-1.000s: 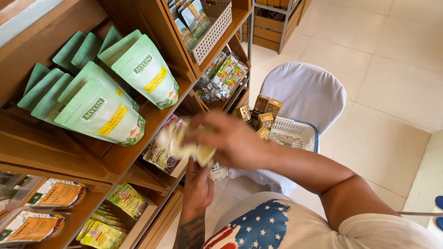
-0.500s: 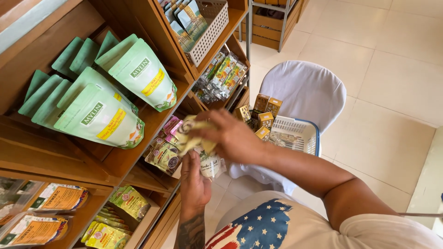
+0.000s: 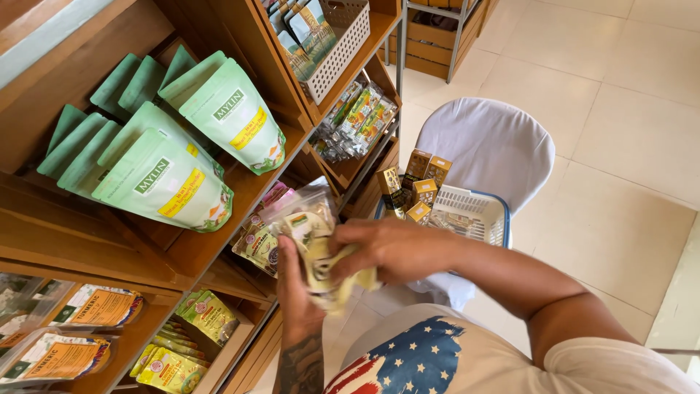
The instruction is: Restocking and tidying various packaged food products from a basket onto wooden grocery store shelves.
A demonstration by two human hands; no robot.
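Both hands close on a small stack of clear plastic packets with pale yellow contents [image 3: 321,255], held just below the middle of the frame. The left hand [image 3: 299,299] comes up from the lower edge, its fingers curled around the underside of the stack and the thumb pressed on its left side. The right hand [image 3: 390,248] reaches in from the right with fingers folded over the top and front of the packets, so the stack sits clamped between the two palms.

The packets are just in front of a wooden shelf unit [image 3: 182,252] filling the left of the frame, close to similar packets [image 3: 262,241] on the middle shelf. Large green stand-up pouches [image 3: 204,146] lie on the upper left shelf. To the right, a white plastic basket [image 3: 474,215] with small gold boxes [image 3: 419,179] rests on a white-covered chair [image 3: 496,146]
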